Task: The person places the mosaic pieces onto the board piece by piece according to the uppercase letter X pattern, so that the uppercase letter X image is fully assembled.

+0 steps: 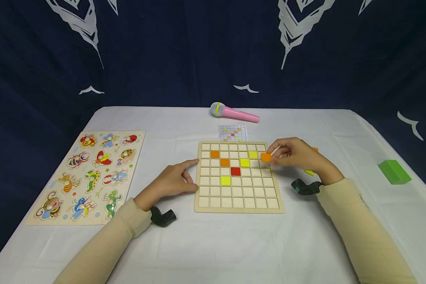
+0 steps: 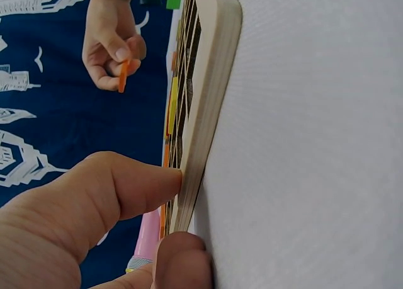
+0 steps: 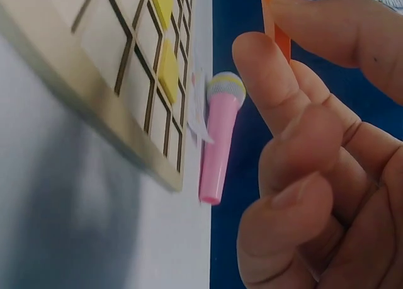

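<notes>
My right hand (image 1: 295, 154) pinches an orange square tile (image 1: 266, 157) between thumb and fingers, over the right edge of the wooden grid board (image 1: 239, 210). In the right wrist view the orange tile (image 3: 277, 24) stands on edge between the fingertips. Orange tiles (image 1: 225, 162), yellow tiles (image 1: 225, 180) and one red tile (image 1: 236, 171) lie in squares of the board. Against the board's left edge rests my left hand (image 1: 170, 179), thumb and index finger spread apart. Its thumb touches the side of the board (image 2: 208, 113) in the left wrist view.
A small printed pattern card (image 1: 232, 132) lies behind the board, and a pink microphone (image 1: 239, 114) beyond it. At left is an insect puzzle board (image 1: 92, 177). A green block (image 1: 394, 172) stands far right. Loose tiles (image 1: 309, 172) show partly behind the right hand.
</notes>
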A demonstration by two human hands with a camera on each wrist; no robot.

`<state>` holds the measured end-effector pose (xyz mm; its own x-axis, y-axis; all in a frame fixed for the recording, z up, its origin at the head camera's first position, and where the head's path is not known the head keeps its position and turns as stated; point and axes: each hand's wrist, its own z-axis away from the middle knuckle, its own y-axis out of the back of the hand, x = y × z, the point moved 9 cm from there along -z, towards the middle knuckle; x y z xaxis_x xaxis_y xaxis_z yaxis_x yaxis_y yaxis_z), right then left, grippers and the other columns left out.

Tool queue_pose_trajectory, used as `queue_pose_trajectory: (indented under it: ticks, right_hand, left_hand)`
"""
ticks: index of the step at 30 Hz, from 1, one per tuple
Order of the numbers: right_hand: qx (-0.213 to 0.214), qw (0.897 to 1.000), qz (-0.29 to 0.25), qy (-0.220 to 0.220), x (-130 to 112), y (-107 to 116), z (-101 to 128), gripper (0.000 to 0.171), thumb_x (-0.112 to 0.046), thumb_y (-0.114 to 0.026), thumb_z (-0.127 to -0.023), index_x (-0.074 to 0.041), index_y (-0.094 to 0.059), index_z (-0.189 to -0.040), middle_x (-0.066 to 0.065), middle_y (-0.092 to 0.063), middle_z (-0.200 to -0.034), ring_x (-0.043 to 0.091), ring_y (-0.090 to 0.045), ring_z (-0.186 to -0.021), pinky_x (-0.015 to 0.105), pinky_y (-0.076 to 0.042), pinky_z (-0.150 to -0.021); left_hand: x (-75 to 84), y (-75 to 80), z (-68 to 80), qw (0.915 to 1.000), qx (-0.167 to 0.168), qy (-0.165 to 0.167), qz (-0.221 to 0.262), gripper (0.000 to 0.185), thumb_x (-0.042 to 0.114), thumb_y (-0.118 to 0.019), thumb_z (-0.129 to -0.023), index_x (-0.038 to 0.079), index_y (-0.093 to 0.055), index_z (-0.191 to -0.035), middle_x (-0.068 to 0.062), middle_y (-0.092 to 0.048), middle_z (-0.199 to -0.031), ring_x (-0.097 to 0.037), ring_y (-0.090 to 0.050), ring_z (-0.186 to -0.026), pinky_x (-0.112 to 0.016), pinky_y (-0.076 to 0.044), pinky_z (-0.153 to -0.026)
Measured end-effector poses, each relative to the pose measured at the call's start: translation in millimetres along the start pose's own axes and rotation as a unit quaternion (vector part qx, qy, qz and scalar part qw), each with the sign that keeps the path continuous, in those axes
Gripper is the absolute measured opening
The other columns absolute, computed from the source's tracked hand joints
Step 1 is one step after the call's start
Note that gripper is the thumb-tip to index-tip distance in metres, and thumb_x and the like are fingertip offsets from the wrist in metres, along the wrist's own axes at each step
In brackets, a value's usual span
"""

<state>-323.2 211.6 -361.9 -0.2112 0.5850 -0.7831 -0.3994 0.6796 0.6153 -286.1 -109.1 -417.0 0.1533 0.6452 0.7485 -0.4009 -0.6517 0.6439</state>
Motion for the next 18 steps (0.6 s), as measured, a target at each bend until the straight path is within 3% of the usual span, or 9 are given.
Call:
queue_pose_trajectory:
  ticks: [9,18]
  right_hand:
    - [-0.031,0.999,-0.001,0.017,-13,-22,-2,0.030,-0.004,-0.085,-0.091,0.004,-0.071,-0.116,0.007,-0.079,-0.094,0.015,-0.069,-0.081,0.025,-0.052,-0.079]
    - [-0.058,0.998,0.014,0.020,-18,-41,-3,0.029,-0.007,-0.084,-0.092,0.003,-0.072,-0.117,0.004,-0.079,-0.091,0.016,-0.066,-0.079,0.029,-0.052,-0.081]
  left_hand:
    - [-0.6,0.5,0.2,1.0000,-0.002,0.004,-0.003,0.087,0.015,-0.084,-0.084,0.003,-0.047,-0.162,-0.004,-0.069,-0.087,-0.014,-0.064,-0.059,-0.030,-0.046,-0.062]
    - [-0.6,0.0,0.0,1.0000,-0.001,0.003,0.000,0.087,0.014,-0.084,-0.084,0.002,-0.047,-0.162,-0.004,-0.069,-0.087,-0.015,-0.065,-0.059,-0.030,-0.047,-0.060]
